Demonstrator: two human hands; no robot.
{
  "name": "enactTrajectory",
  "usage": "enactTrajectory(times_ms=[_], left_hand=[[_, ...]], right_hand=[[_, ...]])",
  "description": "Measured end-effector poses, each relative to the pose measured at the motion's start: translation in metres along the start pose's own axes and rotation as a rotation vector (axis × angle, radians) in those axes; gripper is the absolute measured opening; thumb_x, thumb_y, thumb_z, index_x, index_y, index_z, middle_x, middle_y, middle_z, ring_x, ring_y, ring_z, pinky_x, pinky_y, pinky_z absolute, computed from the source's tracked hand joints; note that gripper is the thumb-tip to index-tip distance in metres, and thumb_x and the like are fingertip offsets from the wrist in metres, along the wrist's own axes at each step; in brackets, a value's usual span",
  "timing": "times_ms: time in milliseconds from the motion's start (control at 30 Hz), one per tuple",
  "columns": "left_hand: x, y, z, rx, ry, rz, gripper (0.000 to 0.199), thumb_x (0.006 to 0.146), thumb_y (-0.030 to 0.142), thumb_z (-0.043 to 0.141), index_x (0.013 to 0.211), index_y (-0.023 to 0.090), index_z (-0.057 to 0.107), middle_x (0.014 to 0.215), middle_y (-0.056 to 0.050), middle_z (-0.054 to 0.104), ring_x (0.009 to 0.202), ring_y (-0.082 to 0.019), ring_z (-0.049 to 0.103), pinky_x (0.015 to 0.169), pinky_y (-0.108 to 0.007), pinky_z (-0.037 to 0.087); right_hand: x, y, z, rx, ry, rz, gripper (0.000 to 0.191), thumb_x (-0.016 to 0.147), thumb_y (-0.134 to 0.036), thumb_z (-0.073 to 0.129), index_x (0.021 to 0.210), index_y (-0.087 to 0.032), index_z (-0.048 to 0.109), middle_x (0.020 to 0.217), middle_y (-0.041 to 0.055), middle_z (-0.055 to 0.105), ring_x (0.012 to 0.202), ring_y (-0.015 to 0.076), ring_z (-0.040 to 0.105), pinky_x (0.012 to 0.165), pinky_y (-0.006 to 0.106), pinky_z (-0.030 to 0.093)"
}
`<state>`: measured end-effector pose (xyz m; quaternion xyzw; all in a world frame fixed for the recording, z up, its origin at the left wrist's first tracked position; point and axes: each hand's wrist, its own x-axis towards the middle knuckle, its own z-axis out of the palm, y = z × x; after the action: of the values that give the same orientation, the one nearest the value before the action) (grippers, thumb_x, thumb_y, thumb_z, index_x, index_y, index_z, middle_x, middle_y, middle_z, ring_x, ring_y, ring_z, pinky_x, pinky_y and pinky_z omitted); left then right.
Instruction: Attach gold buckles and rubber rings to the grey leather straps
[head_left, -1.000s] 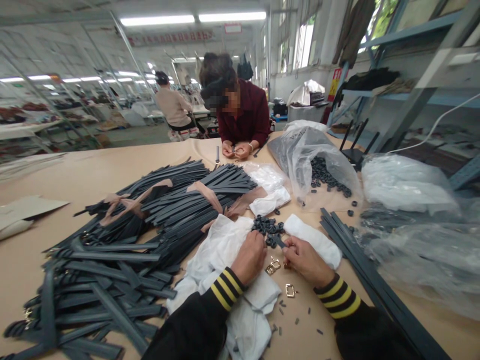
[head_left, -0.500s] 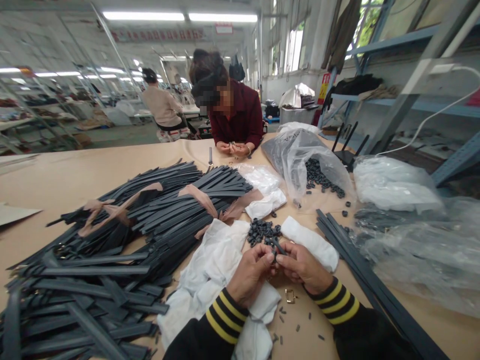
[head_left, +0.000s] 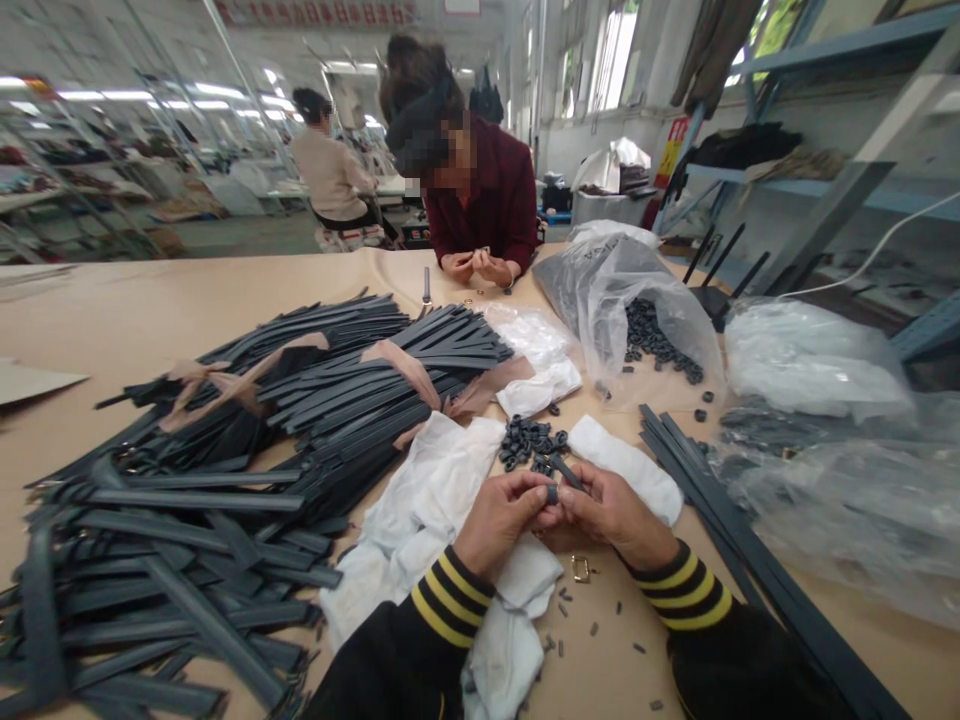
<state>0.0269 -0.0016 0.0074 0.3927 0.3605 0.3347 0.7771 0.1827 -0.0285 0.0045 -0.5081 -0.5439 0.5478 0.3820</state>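
My left hand (head_left: 499, 518) is closed, its thumb and fingers pinching a small dark leather loop (head_left: 553, 494). Right beside it, my right hand (head_left: 621, 510) is closed around a dark strap (head_left: 568, 473), whose end sticks up past the fingertips. The fingers of both hands meet, and they hide where strap and loop come together. Just beyond them is a heap of dark loops (head_left: 527, 440). A gold square buckle (head_left: 580, 569) lies on the table below my right hand, near several small dark scraps (head_left: 594, 629).
Bundled dark straps (head_left: 390, 370) and loose straps (head_left: 187, 560) cover the left side. White cloth (head_left: 420, 490) lies by my left forearm. Long strips (head_left: 750, 540) run along the right. An open plastic bag (head_left: 592, 300) holds more loops. A co-worker (head_left: 480, 190) handles a small piece across the table.
The view has tipped downward, so everything sits higher in the picture. My left fingers have turned slightly, and the loop between them shows more plainly. The strap stays in my right hand.
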Motion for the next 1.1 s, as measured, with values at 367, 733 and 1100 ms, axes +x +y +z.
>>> enactTrajectory(times_ms=[367,733,1100], left_hand=[[0.001,-0.003,-0.001,-0.017,0.160,0.079,0.018,0.068,0.023,0.062,0.080,0.012,0.055,0.059,0.002,0.059,0.047,-0.004,0.052,0.048,-0.013,0.042],[-0.003,-0.014,0.005,0.439,0.241,0.417,0.014,0.076,0.031,0.051,0.077,0.019,0.058,0.069,-0.003,0.058,0.063,-0.014,0.056,0.062,-0.026,0.045],[-0.003,-0.008,0.005,0.500,0.240,0.439,0.018,0.076,0.033,0.052,0.073,0.017,0.060,0.079,-0.005,0.054,0.069,-0.014,0.052,0.067,-0.027,0.043]], right_hand=[[-0.008,-0.017,-0.004,-0.387,-0.059,-0.064,0.031,0.086,-0.030,0.037,0.059,-0.017,0.044,0.049,-0.0047,0.044,0.046,0.0084,0.039,0.048,0.022,0.029],[-0.010,-0.018,0.001,-0.493,-0.027,-0.107,0.030,0.086,-0.029,0.035,0.058,-0.019,0.038,0.052,-0.0042,0.039,0.049,0.0106,0.037,0.048,0.024,0.027],[-0.011,-0.018,0.012,-0.567,0.043,-0.155,0.030,0.087,-0.029,0.032,0.059,-0.021,0.037,0.053,-0.0032,0.042,0.051,0.0124,0.042,0.051,0.025,0.030]])
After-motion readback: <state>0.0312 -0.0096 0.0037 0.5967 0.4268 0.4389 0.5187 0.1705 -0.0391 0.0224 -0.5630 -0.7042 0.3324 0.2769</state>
